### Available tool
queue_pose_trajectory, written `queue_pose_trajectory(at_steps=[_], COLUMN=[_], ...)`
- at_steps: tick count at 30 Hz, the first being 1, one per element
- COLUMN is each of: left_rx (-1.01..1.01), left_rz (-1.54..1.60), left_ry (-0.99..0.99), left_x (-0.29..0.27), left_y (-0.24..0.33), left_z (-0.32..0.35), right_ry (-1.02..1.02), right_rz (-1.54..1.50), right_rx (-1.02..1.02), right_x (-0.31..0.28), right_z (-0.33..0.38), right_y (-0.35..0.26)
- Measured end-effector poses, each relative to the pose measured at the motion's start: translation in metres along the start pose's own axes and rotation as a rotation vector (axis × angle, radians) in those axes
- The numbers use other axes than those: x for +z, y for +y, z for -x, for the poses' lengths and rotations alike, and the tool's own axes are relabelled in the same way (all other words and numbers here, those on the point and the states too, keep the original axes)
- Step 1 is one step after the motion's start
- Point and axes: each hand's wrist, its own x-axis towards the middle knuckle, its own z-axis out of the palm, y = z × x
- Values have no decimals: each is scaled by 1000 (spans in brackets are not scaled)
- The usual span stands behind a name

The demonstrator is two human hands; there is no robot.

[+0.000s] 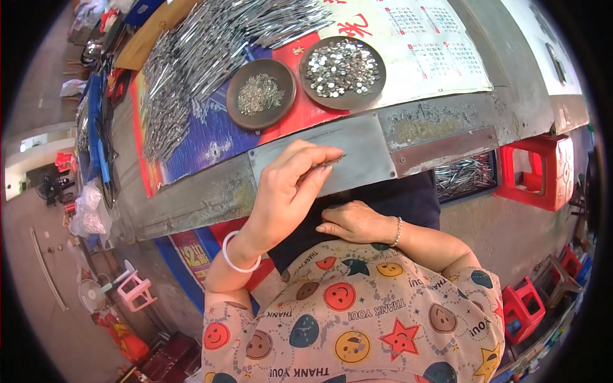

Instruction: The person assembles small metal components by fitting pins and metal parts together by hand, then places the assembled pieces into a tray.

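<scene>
In the head view the left hand [290,185] pinches a thin metal pin [331,162] between thumb and forefinger, fingers [319,155] closed on it, over the grey metal plate [357,143] at the tabletop [191,198] edge. The right hand [354,222] rests just below on a dark lap, fingers loosely curled, holding nothing visible. Beyond the fingers sit two round dishes [262,115] of small metal parts, and a heap of metal rods [191,57] farther off.

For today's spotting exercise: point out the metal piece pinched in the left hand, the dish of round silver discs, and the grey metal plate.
metal piece [332,161], head view, its middle.
dish of round silver discs [343,97], head view, its near rim.
grey metal plate [367,150], head view, bare right part.
</scene>
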Motion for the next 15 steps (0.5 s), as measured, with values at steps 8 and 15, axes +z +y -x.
queue_pose_trajectory(at_steps=[8, 15], left_rx=[150, 257], left_rz=[-260, -467], left_ry=[-78, -210], left_x=[14, 3], left_y=[-19, -28], left_z=[-42, -51], right_ry=[11, -2], right_rz=[20, 92], right_rx=[-3, -36], right_x=[7, 12], right_z=[-6, -7], right_y=[23, 27])
